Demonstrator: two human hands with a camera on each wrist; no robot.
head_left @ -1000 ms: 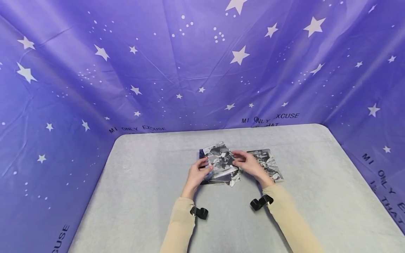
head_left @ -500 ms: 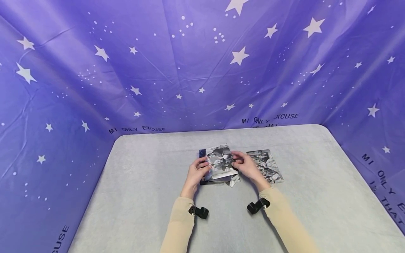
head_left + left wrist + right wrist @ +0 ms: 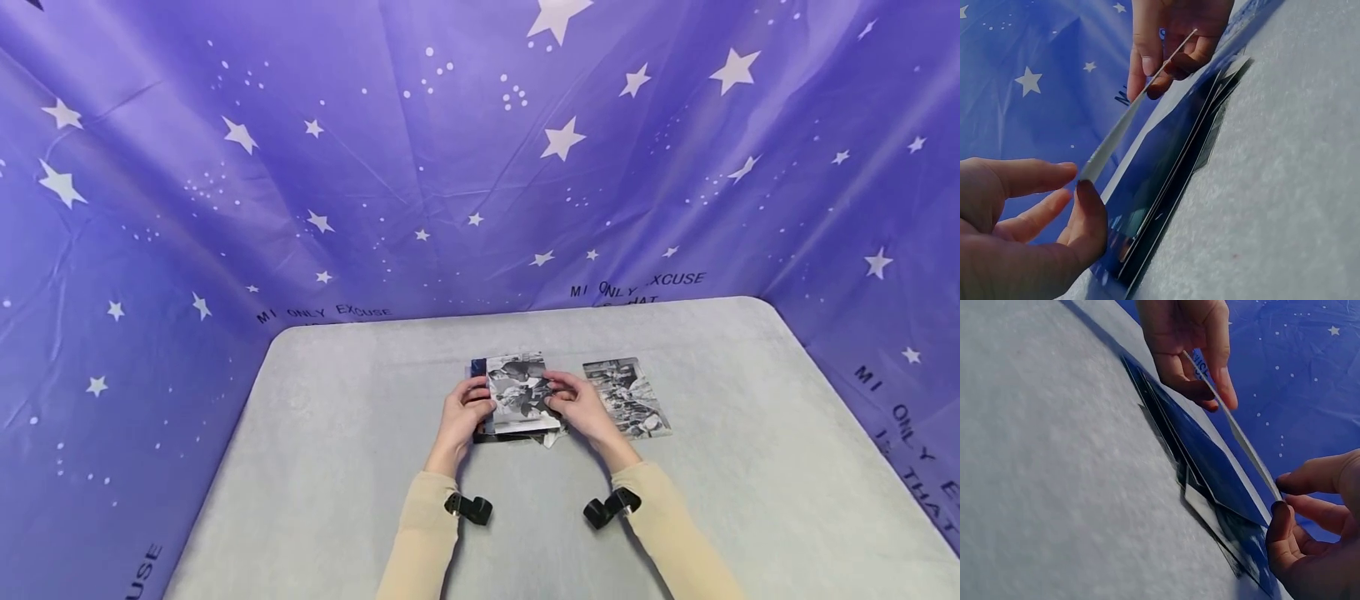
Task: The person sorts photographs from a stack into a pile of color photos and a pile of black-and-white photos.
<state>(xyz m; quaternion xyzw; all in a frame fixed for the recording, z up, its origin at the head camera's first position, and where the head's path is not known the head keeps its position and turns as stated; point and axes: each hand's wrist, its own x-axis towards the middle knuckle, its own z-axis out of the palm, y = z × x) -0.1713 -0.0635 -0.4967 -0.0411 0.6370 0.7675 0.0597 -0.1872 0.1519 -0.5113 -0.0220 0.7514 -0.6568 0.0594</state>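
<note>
Between my two hands is a black-and-white photo print (image 3: 517,387), gripped by its opposite side edges. My left hand (image 3: 459,418) pinches the left edge between thumb and fingers; my right hand (image 3: 588,410) pinches the right one. Seen nearly edge-on in the left wrist view, the print (image 3: 1113,139) is slightly bowed and raised above a loose pile of prints (image 3: 1166,194). The pile's dark and blue edges (image 3: 477,367) stick out at the left and below. In the right wrist view, a pale corner (image 3: 1207,506) juts from the pile.
Another black-and-white print (image 3: 630,396) lies flat on the grey table (image 3: 360,467), right of my right hand. Behind the table hangs a purple star-patterned cloth (image 3: 450,167), which also lines both sides. A black device (image 3: 468,507) is strapped to each wrist.
The held print has turned from a tilt to nearly square with the table and come slightly toward me. Both hands have shifted with it. The print at the right stays put.
</note>
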